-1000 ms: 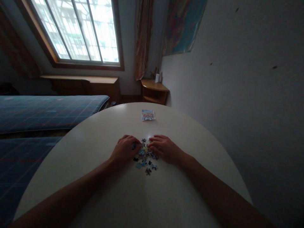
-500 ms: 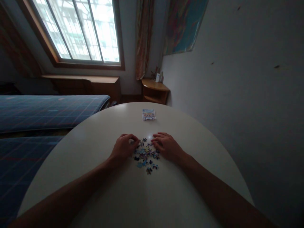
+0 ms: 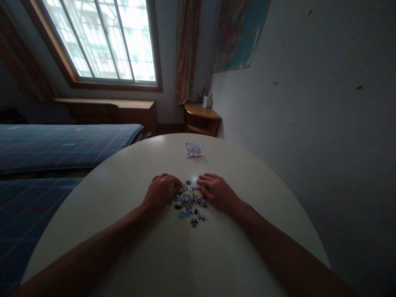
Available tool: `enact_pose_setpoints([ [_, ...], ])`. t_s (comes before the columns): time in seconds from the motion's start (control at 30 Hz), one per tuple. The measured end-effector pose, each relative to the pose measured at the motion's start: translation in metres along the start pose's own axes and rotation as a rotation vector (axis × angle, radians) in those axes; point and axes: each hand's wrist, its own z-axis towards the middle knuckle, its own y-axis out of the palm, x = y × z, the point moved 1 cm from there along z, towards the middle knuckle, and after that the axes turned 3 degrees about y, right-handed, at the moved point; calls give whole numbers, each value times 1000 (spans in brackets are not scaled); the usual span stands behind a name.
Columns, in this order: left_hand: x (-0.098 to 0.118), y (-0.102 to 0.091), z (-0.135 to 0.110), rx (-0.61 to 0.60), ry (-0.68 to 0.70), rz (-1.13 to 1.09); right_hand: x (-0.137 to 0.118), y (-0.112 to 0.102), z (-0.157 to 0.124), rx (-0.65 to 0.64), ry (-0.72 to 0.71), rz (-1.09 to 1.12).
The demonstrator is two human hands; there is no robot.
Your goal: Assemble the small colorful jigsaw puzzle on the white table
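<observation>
A loose heap of small jigsaw puzzle pieces (image 3: 188,201), mostly blue, dark and multicoloured, lies on the white round table (image 3: 148,251). At the heap's left edge is my left hand (image 3: 162,190), its thumb and forefinger brought together in a pinch. Whatever sits between those fingertips is too small to make out. My right hand (image 3: 220,193) rests along the right edge, palm down, fingers loosely curved and apart, fingertips beside the pieces. Both hands partly cover the heap's sides. Beyond them lies a small square printed picture (image 3: 193,149).
A bed with a blue plaid mattress (image 3: 64,144) stands close to the table's left side. The wall (image 3: 309,136) runs along the right. Behind the table are a wooden corner shelf (image 3: 201,110), a long desk (image 3: 136,103) and a window (image 3: 102,41).
My left hand has shifted slightly, its fingers now lower over the thumb, narrowing the gap between them. My right hand is nearly unmoved, and the heap looks much the same.
</observation>
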Motion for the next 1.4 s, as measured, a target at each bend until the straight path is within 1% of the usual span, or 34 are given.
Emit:
enact_pose_setpoints([
  [0.2,-1,2,0,-38,77,-10,0,2,0,5,-33,30],
  [0.37,4,2,-5,-61,124,1,0,2,-1,30,-23,36],
  [0.5,10,0,-11,-113,164,34,3,4,-2,63,14,23],
  [0.67,14,1,-18,-169,155,48,6,4,-2,55,87,-7],
  [0.9,14,2,-24,-236,182,67,10,2,-3,-18,77,-26],
  [1.1,11,5,-25,-311,159,90,12,1,-12,-240,22,-54],
  [1.17,9,7,-25,-300,153,93,9,2,-15,-267,-5,-57],
  [1.3,7,10,-25,-261,125,96,-4,0,-18,-274,-71,-46],
  [1.4,6,11,-23,-280,97,99,-17,-4,-20,-291,-121,-31],
])
